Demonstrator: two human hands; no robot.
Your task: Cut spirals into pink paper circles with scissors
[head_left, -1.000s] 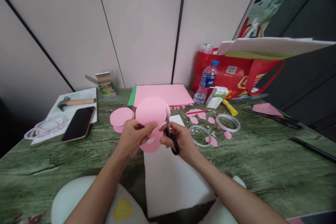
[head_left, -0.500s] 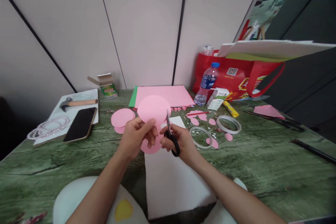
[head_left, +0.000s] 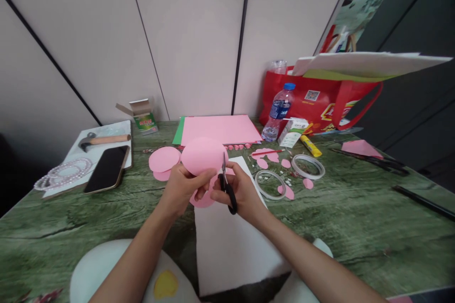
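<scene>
Compared with the two earlier pictures, the pink paper disc (head_left: 202, 155) sits lower and slightly further left, covering less of the pink sheets (head_left: 220, 128) behind it, and the scissors (head_left: 232, 196) have come down and left along with it. The left hand (head_left: 186, 187) has drawn in its fingers, which hung more spread half a second ago, and its thumb now reaches nearer the scissors. The right hand (head_left: 243, 194) has shifted left, closer to the other, exposing more of the right edge of the white sheet (head_left: 231, 251).
</scene>
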